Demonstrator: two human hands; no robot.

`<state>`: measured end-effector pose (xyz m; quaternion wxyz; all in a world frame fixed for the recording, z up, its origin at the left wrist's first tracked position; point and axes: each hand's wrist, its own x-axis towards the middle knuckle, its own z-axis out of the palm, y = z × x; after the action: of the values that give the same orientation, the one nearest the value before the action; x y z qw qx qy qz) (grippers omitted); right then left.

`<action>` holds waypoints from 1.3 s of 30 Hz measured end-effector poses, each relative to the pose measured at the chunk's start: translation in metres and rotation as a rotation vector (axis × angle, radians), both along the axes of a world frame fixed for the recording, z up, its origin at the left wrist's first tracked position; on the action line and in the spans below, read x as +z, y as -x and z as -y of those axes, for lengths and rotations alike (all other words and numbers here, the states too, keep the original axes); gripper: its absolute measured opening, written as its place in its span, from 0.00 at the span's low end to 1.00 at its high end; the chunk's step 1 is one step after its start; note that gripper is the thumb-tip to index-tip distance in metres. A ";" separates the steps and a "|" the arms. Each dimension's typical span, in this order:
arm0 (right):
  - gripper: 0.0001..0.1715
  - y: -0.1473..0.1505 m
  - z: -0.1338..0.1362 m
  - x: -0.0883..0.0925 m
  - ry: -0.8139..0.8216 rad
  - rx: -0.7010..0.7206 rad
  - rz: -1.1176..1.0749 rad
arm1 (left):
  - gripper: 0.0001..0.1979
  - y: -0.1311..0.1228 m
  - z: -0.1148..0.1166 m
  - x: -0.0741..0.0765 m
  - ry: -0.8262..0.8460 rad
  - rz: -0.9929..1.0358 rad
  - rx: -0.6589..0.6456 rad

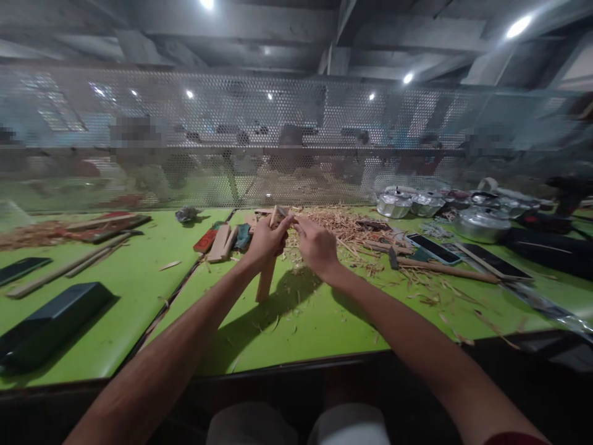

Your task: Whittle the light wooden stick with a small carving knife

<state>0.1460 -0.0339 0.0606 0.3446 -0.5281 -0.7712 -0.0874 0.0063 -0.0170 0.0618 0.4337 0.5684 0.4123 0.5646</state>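
Note:
My left hand (pixel 267 238) is closed around a flat strip of wood (pixel 265 281), which stands upright. Its lower end shows below the fingers and its pale tip just above the thumb. Close beside it on the right, my right hand (pixel 317 242) is curled shut. Between the two hands, at the top of the wood, a thin grey blade-like piece (pixel 282 212) shows; its handle is hidden in my right fist. Wood shavings (pixel 340 225) are heaped behind my hands and scattered over the green tabletop (pixel 287 346).
Left of my hands lie small wooden blocks (pixel 219 243) and a red piece (pixel 205 240). To the right are a hammer (pixel 445 268), phones (pixel 433 248) and silvery metal pots (pixel 482 222). A dark case (pixel 55 321) sits front left. Perforated mesh (pixel 296 173) rises behind.

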 end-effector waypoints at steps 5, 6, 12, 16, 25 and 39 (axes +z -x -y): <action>0.22 -0.010 -0.007 0.005 -0.016 0.058 0.050 | 0.25 0.003 -0.002 -0.001 -0.023 0.036 -0.096; 0.22 -0.014 -0.009 0.007 -0.017 0.085 0.074 | 0.25 0.004 -0.002 -0.001 -0.021 0.023 -0.135; 0.24 -0.012 -0.003 0.009 0.009 0.043 0.109 | 0.25 0.008 -0.002 0.001 -0.018 -0.041 -0.115; 0.24 -0.002 0.004 0.005 -0.002 0.013 0.039 | 0.24 0.004 -0.001 0.001 -0.016 -0.008 -0.046; 0.23 -0.016 -0.007 0.010 0.017 0.079 0.114 | 0.25 0.009 -0.006 -0.005 -0.001 -0.049 -0.120; 0.24 -0.004 0.005 0.002 0.002 -0.006 0.074 | 0.25 0.006 -0.003 -0.004 -0.027 -0.046 -0.061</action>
<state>0.1496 -0.0386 0.0628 0.3151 -0.5271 -0.7819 -0.1068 -0.0001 -0.0143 0.0581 0.4335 0.5994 0.3971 0.5433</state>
